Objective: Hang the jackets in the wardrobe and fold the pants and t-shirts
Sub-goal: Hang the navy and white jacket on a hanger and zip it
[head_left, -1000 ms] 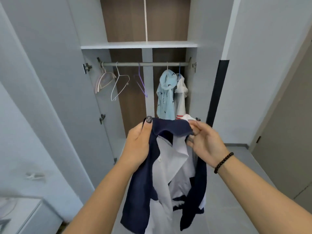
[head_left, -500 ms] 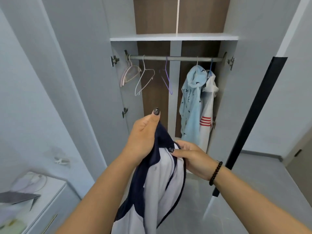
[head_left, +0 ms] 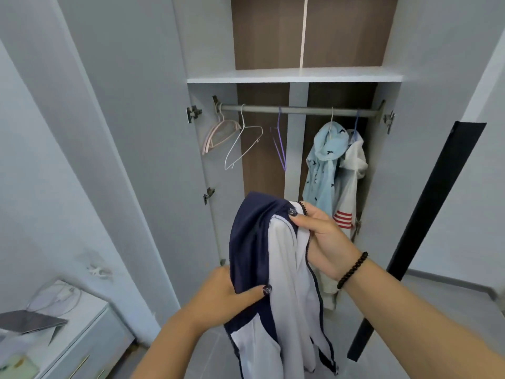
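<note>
I hold a navy and white jacket (head_left: 273, 263) in front of the open wardrobe (head_left: 295, 75). My right hand (head_left: 322, 236) pinches its upper edge near the collar. My left hand (head_left: 226, 294) grips the navy fabric lower down, thumb across it. The jacket hangs down between my arms. On the rail (head_left: 297, 110) hang a pink hanger (head_left: 218, 135), a white wire hanger (head_left: 241, 143) and a purple hanger (head_left: 281, 143), all bare. At the rail's right end hang a light blue jacket (head_left: 325, 165) and a white jacket with red stripes (head_left: 352, 184).
The left wardrobe door (head_left: 131, 127) stands open beside me. A black-edged door (head_left: 426, 222) is open on the right. A white cabinet (head_left: 82, 329) at the lower left carries a laptop (head_left: 30, 321) and a cable. Grey floor tiles lie below.
My left hand has slid from the jacket's top down to its middle. My right hand has risen to the collar edge. The view has moved closer to the wardrobe.
</note>
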A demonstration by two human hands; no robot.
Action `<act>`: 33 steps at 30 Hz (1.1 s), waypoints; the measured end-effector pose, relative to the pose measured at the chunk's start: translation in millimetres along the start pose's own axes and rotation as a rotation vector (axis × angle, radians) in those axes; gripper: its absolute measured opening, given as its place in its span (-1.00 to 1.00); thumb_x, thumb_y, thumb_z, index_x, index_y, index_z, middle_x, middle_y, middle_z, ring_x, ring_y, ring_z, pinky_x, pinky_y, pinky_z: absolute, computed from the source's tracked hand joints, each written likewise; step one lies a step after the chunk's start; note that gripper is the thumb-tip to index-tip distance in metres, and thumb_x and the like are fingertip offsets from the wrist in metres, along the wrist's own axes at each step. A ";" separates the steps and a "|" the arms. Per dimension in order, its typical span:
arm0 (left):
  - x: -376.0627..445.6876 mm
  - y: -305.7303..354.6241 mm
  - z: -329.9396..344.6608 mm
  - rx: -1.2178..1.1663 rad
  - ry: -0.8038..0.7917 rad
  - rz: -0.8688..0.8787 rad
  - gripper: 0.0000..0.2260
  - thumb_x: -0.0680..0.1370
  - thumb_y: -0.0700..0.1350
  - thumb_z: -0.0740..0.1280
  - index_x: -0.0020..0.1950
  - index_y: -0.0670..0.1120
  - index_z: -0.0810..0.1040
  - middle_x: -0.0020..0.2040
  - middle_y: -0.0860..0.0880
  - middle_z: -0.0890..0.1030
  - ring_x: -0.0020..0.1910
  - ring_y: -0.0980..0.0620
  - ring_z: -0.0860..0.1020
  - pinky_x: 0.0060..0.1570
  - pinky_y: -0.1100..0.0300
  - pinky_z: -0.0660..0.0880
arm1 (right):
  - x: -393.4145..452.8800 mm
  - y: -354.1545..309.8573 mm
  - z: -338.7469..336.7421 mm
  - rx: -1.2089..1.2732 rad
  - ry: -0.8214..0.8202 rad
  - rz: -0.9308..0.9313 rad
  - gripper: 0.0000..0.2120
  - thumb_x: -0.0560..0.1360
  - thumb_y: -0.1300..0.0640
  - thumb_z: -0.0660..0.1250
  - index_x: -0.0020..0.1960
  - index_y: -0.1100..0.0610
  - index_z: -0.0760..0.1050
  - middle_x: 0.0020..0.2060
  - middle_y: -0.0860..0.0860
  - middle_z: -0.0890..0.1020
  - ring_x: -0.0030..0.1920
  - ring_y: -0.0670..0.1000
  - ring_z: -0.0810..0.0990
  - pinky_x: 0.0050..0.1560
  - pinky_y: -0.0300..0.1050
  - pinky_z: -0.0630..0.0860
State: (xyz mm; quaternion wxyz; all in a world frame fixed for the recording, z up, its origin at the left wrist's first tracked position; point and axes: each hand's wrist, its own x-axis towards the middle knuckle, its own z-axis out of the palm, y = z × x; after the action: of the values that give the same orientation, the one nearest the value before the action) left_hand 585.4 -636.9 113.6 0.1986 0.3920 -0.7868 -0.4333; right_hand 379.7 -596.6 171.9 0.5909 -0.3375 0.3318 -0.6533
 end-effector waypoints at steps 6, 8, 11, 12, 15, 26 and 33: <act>33.5 1.6 73.3 -0.180 0.042 -0.002 -0.75 0.66 0.03 0.12 0.30 0.11 0.47 0.15 0.24 0.61 0.17 0.27 0.54 0.20 0.26 0.45 | -6.2 -44.0 -48.0 -0.066 0.091 -0.090 -0.63 0.41 0.34 0.31 0.21 0.30 0.47 0.02 0.18 0.64 0.00 0.10 0.63 0.10 -0.03 0.59; 47.1 3.4 76.4 -0.209 0.161 -0.042 -0.74 0.67 0.04 0.08 0.24 0.10 0.50 0.11 0.21 0.62 0.14 0.21 0.56 0.15 0.30 0.46 | -4.2 -50.3 -65.5 -0.079 0.170 -0.110 -0.73 0.48 0.38 0.27 0.17 0.27 0.49 -0.01 0.16 0.65 -0.02 0.08 0.64 0.08 -0.04 0.60; 62.2 16.5 69.3 -0.347 0.307 -0.106 -0.76 0.68 -0.01 0.09 0.11 0.09 0.55 0.00 0.14 0.65 0.02 0.14 0.60 -0.08 0.36 0.46 | -1.8 -53.5 -86.4 -0.129 0.258 -0.133 -0.79 0.52 0.39 0.26 0.13 0.24 0.50 -0.04 0.12 0.67 -0.05 0.05 0.66 0.04 -0.07 0.60; 66.7 20.8 67.2 -0.379 0.338 -0.122 -0.75 0.68 0.00 0.08 0.13 0.09 0.56 0.01 0.13 0.65 0.03 0.15 0.60 -0.09 0.34 0.45 | -1.8 -52.4 -92.1 -0.173 0.297 -0.135 -0.82 0.52 0.37 0.27 0.09 0.21 0.51 -0.05 0.11 0.67 -0.06 0.04 0.66 0.03 -0.08 0.59; 81.9 36.0 62.9 -0.528 0.427 -0.135 -0.74 0.68 0.01 0.11 0.12 0.02 0.58 -0.01 0.09 0.68 -0.03 0.12 0.63 -0.11 0.27 0.47 | -0.5 -44.8 -108.0 -0.441 0.445 -0.119 -0.89 0.51 0.22 0.36 0.02 0.12 0.50 -0.02 0.08 0.66 -0.03 0.05 0.64 0.09 0.02 0.56; 144.7 65.8 13.2 -0.174 0.046 0.086 -0.33 0.21 -0.10 0.64 0.20 0.11 0.39 0.06 0.13 0.60 0.01 0.17 0.62 0.04 0.24 0.54 | 24.7 -20.8 -140.6 -1.057 0.371 -0.362 -0.27 0.47 0.22 0.42 0.44 -0.21 0.13 0.12 -0.25 0.38 0.12 -0.46 0.35 0.05 -0.64 0.27; 204.8 58.7 -16.1 -0.121 -0.153 0.191 -0.53 0.43 -0.46 0.29 0.21 -0.02 0.40 -0.26 0.03 0.62 -0.28 0.12 0.58 -0.18 0.30 0.50 | 87.6 14.5 -124.2 -1.407 0.158 -0.281 -0.28 0.35 0.01 0.48 0.35 -0.35 0.20 0.49 -0.08 0.07 0.49 -0.05 0.05 0.46 -0.07 0.07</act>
State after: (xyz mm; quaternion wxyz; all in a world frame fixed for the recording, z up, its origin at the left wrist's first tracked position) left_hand 444.1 -788.4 166.0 0.2017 0.2686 -0.8059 -0.4875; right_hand 277.7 -680.7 95.5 0.1181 -0.6293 0.6691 -0.3773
